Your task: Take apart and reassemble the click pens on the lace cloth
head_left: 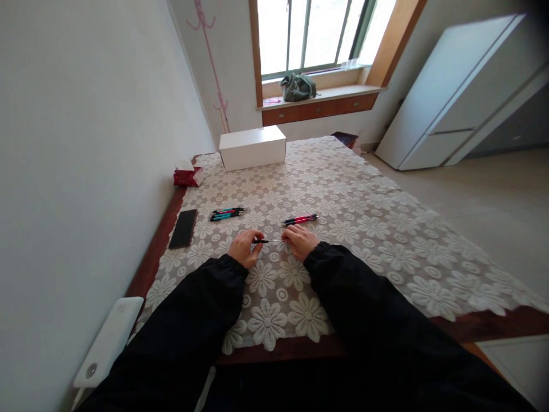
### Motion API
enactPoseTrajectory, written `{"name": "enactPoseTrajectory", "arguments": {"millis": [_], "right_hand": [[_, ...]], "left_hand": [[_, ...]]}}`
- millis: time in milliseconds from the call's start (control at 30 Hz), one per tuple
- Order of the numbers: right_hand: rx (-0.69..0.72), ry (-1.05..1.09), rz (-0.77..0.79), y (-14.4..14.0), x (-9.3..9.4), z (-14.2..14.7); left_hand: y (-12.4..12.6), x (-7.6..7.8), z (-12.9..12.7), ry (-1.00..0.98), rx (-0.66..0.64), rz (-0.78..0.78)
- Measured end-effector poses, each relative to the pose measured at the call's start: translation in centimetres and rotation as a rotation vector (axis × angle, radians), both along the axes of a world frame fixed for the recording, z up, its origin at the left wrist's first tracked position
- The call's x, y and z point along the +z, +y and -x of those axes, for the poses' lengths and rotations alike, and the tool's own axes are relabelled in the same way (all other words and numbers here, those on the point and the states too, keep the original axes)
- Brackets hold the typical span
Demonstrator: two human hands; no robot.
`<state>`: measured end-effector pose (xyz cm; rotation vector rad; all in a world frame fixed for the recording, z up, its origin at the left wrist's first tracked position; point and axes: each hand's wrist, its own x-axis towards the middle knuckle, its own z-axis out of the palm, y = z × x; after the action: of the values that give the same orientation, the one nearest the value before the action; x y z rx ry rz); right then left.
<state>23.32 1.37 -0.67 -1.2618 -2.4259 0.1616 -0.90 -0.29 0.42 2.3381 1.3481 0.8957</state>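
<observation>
Near the front middle of the table, my left hand (244,248) pinches a black pen barrel (261,241) that points right. A thin pale rod (275,240), perhaps a pen refill, runs from the barrel's end to the closed fingertips of my right hand (302,242). Whether the rod is joined to the barrel or apart from it is too small to tell. Just beyond my right hand lie red and black pens (302,220) side by side. Farther left is a group of several teal, black and red pens (226,214).
A flower-patterned lace cloth (355,229) covers the table. A dark phone (183,229) lies at the left edge, with a red tissue pack (187,177) behind it. At the far end stands a white box (253,150). A white device (109,340) is by the left wall.
</observation>
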Motion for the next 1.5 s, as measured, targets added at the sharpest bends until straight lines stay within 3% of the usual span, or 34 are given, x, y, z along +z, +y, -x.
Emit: {"name": "enactPoseTrajectory", "arguments": {"millis": [1000,1233,1500], "right_hand": [[-0.018,0.029,-0.003,0.04,-0.08,-0.1],[0.114,-0.006,-0.028,-0.13,0.07,0.04],[0.184,-0.039,-0.038,-0.23,0.17,0.14]], "left_hand": [[0.57,-0.15,0.2,0.021,0.042,-0.016],[0.74,-0.3,0.25,0.14,0.075,0.003],[0.34,0.12,-0.03,0.076,-0.082,-0.029]]}}
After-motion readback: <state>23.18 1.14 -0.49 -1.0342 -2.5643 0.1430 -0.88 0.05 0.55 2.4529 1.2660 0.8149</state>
